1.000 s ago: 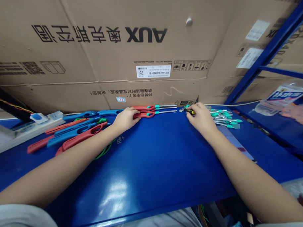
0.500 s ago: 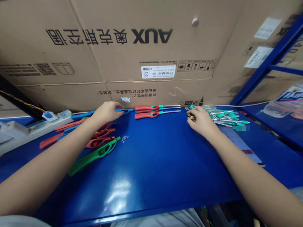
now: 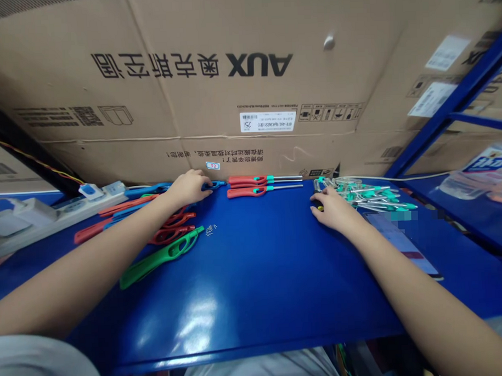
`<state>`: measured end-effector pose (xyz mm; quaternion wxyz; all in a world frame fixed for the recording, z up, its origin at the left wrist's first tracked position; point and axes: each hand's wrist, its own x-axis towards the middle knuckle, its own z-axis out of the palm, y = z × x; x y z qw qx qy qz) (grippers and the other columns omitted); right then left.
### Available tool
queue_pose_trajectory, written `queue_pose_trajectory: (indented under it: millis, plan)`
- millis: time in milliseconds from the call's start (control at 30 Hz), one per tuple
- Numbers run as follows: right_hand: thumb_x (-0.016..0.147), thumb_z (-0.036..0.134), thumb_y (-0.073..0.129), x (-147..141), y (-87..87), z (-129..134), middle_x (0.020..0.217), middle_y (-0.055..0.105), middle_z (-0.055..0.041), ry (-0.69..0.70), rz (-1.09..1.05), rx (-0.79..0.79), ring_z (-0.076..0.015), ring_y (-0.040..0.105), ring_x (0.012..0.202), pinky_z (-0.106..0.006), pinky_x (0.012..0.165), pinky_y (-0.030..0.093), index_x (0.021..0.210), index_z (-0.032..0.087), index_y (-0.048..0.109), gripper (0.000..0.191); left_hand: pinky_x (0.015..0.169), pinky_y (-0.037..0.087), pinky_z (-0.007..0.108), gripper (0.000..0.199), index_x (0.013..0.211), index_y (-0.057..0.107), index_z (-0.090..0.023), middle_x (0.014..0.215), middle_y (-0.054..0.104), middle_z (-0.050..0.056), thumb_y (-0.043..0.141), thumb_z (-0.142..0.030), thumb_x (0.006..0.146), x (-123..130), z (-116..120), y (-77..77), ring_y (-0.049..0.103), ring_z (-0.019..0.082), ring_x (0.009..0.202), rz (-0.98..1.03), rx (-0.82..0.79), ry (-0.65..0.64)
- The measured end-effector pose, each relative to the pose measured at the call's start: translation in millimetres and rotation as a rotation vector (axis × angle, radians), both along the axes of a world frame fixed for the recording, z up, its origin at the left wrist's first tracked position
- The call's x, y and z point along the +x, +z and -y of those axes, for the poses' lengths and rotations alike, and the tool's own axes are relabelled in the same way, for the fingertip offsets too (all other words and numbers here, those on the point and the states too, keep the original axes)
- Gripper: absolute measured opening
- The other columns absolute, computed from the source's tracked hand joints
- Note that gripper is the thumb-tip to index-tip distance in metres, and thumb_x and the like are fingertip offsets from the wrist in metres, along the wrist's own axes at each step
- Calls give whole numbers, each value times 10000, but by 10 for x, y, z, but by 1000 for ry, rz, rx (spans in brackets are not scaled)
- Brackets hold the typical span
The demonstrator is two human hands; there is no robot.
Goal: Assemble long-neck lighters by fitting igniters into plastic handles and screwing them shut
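Note:
My left hand point(image 3: 191, 188) is at the back of the table, its fingers curled round a blue lighter handle point(image 3: 218, 184), most of which is hidden. Under and beside that forearm lie more empty handles: red ones and a green lighter handle point(image 3: 163, 257). My right hand point(image 3: 334, 208) is closed on a small tool with a black and yellow handle point(image 3: 318, 206), which looks like a screwdriver; the fingers cover much of it. Close by is a pile of metal lighter tubes with teal ends point(image 3: 370, 192). Between my hands lie red lighters with metal tubes point(image 3: 247, 192).
A large cardboard box point(image 3: 215, 101) stands behind the blue table point(image 3: 254, 286). At the left is a white power strip point(image 3: 66, 216) with plugs. A phone-like flat device point(image 3: 401, 243) lies under my right forearm. Small metal pieces point(image 3: 211, 230) lie near the green handle.
The whole view has shifted slightly. My left fingers have curled further over the blue handle. My right hand has tipped down a little with the black and yellow tool.

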<state>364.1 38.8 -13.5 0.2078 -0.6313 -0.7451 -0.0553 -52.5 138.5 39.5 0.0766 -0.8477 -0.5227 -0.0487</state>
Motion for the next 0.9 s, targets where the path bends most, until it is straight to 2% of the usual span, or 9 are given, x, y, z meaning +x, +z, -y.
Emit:
queue_pose_trajectory:
  millis: [167, 267, 333, 467, 567, 633, 700, 833, 900]
  plan:
    - [828, 279, 644, -7, 50, 10, 1028, 589, -145, 32, 28, 31, -310, 594, 1023, -506, 910, 507, 998, 162, 731, 223, 804, 492, 334, 148, 888, 720, -198, 1009, 707, 109, 583, -239, 849, 104, 0, 19, 656, 289, 1005, -58, -7, -28]
    - [862, 298, 602, -48, 153, 21, 1122, 587, -166, 74, -3, 102, -332, 569, 1112, -526, 947, 492, 1012, 158, 717, 236, 795, 487, 359, 183, 918, 696, -168, 992, 715, 133, 518, -207, 896, 174, 72, 84, 670, 305, 987, -78, 20, -23]
    - [884, 282, 573, -108, 245, 49, 1111, 595, -161, 148, -90, 198, -315, 587, 1096, -507, 955, 497, 983, 159, 707, 207, 799, 487, 386, 214, 965, 681, -149, 992, 710, 155, 478, -204, 922, 235, 156, 159, 672, 323, 979, -82, 57, 0]
    - [922, 244, 537, -307, 412, 188, 1035, 619, -110, 309, -254, 305, -253, 629, 986, -433, 895, 524, 959, 202, 672, 146, 811, 480, 427, 269, 1059, 647, -114, 1066, 685, 195, 417, -219, 966, 432, 444, 322, 648, 352, 1018, -75, 131, -20]
    - [940, 257, 553, -492, 481, 344, 1098, 608, -102, 415, -322, 296, -218, 617, 906, -393, 823, 532, 1162, 224, 621, 234, 851, 455, 428, 259, 1065, 634, -141, 1068, 685, 158, 406, -246, 1002, 654, 790, 348, 625, 335, 1060, -74, 156, -100]
    - [935, 280, 584, -604, 500, 445, 1121, 594, -94, 522, -329, 217, -210, 596, 897, -380, 808, 527, 1240, 250, 572, 307, 810, 445, 411, 220, 1034, 635, -160, 1016, 694, 130, 430, -235, 1005, 818, 1062, 286, 636, 303, 988, -85, 155, -214]
    - [922, 291, 621, -691, 503, 526, 1111, 579, -81, 622, -328, 61, -190, 580, 876, -355, 800, 519, 1225, 252, 568, 310, 749, 429, 397, 173, 962, 632, -171, 931, 699, 112, 463, -193, 992, 968, 1328, 169, 633, 277, 907, -91, 152, -338]
    - [915, 201, 611, -757, 481, 602, 972, 580, -33, 805, -210, -335, -147, 555, 806, -275, 726, 466, 998, 211, 626, 86, 684, 418, 394, 110, 952, 630, -174, 904, 687, 98, 522, -169, 975, 1156, 1725, -94, 616, 259, 857, -72, 93, -516]
    - [889, 143, 609, -743, 473, 606, 908, 581, -13, 825, -139, -450, -138, 540, 778, -256, 687, 428, 931, 201, 628, 74, 687, 436, 396, 95, 965, 632, -168, 911, 684, 91, 538, -155, 966, 1176, 1833, -168, 615, 259, 857, -52, 44, -558]
